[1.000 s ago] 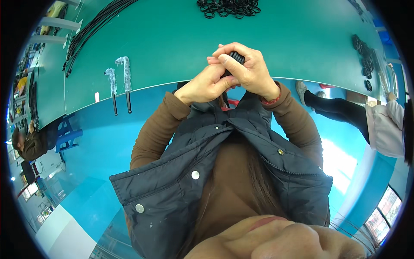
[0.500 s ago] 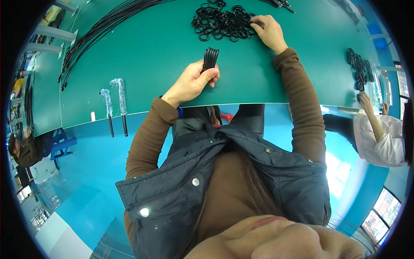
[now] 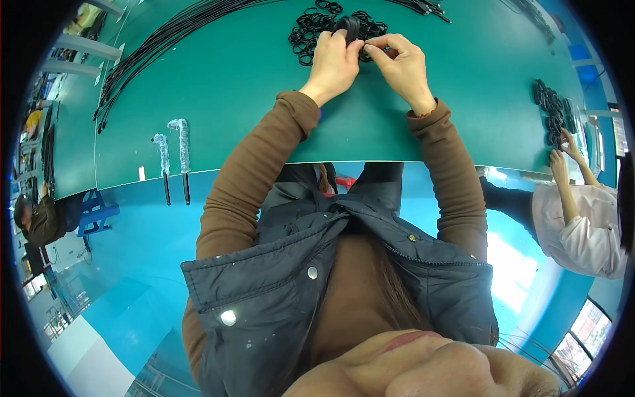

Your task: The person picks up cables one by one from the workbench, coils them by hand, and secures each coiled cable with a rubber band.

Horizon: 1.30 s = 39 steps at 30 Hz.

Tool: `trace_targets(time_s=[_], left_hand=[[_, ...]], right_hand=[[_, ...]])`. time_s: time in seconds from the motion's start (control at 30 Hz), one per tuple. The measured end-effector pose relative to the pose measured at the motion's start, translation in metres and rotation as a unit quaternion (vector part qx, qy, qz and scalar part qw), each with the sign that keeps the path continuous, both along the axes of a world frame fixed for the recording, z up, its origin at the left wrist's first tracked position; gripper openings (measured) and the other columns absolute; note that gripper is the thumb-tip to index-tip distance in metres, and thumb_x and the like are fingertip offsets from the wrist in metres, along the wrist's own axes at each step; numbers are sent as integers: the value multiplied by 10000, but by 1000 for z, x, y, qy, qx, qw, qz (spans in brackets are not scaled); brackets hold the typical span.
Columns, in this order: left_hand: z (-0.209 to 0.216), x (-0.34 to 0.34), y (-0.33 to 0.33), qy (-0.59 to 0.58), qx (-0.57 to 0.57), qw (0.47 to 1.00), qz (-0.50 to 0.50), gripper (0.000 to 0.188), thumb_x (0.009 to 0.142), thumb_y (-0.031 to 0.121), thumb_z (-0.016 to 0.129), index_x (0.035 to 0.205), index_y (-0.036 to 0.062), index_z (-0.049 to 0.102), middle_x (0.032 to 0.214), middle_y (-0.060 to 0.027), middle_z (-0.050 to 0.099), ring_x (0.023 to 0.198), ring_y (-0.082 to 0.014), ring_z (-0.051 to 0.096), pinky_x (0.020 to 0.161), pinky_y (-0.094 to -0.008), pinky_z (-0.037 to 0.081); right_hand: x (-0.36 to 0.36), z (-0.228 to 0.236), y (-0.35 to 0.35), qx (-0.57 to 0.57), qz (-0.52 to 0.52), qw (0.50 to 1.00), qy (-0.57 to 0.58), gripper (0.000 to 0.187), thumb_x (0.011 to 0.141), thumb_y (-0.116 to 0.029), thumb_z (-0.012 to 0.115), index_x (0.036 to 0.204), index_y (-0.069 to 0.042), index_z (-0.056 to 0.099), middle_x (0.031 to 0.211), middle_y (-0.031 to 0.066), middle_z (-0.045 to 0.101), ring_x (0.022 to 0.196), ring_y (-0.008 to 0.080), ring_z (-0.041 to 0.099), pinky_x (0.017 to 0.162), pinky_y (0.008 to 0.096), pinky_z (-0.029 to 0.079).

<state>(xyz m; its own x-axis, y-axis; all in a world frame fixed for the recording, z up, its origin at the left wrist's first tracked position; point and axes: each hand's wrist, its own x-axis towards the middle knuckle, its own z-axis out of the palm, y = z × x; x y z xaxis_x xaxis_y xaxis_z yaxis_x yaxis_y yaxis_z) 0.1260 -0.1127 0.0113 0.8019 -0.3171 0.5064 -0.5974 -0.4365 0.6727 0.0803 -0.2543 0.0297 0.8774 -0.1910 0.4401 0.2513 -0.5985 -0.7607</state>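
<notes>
My left hand (image 3: 334,65) is closed around a coil of black cable (image 3: 351,25), whose bent loop stands up past the fingers. My right hand (image 3: 402,66) meets it from the right, thumb and fingertips pinched together near the left fingertips. What sits in that pinch is too small to make out. Both hands are over the near side of a pile of small black rings (image 3: 306,34) on the green table (image 3: 251,86), and they hide part of it.
Long black cables (image 3: 149,56) curve across the table's far left, and more cable ends (image 3: 426,8) lie at the far right. Two tools with plastic-wrapped heads (image 3: 183,149) overhang the front edge. Rightward, a co-worker (image 3: 575,221) handles black coils (image 3: 550,109); another person (image 3: 43,225) sits left.
My left hand has carried the cable coil forward and right to the pile. My right hand has drawn back slightly from the pile's right edge and come together with the left.
</notes>
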Motion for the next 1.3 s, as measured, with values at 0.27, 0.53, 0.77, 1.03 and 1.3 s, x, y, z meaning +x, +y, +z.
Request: trace_targets(time_s=[0.27,0.53,0.77,1.03,1.3], left_hand=[[3,-7,11,-17,21,1000,-16,214,889,195,550,946,-9,585,826,-156,530,808,-332,523,707,-423,440],[8,4,26,138,28,984,-106,268,907,225,537,975,-27,597,910,-176,550,814,-322,565,704,-394,463],[28,-5,42,86,204,970,-105,272,898,223,551,954,-35,612,962,-252,532,837,-382,574,747,-428,487],[37,-15,52,-29,196,944,-266,178,877,104,555,978,-35,600,937,-190,558,838,-317,593,736,-364,489],[39,-38,67,269,-71,898,-340,172,938,128,510,1042,2,564,839,-15,571,761,-88,509,707,-247,447]], right_hand=[[-14,1,-13,473,174,843,187,148,849,-127,621,944,-17,651,787,18,616,552,70,452,502,219,369],[-24,-6,-18,472,330,794,196,346,940,-129,503,1278,-53,511,797,37,583,447,43,383,413,172,318],[-20,31,-9,-87,163,970,156,570,835,-201,649,1366,-246,444,664,31,617,503,126,548,491,254,440],[-9,66,3,-403,202,891,60,673,661,-305,777,1277,-253,512,815,88,667,644,277,618,602,363,490],[-16,67,-1,32,325,886,330,412,827,-342,632,1085,-29,562,895,81,671,714,147,663,633,244,484]])
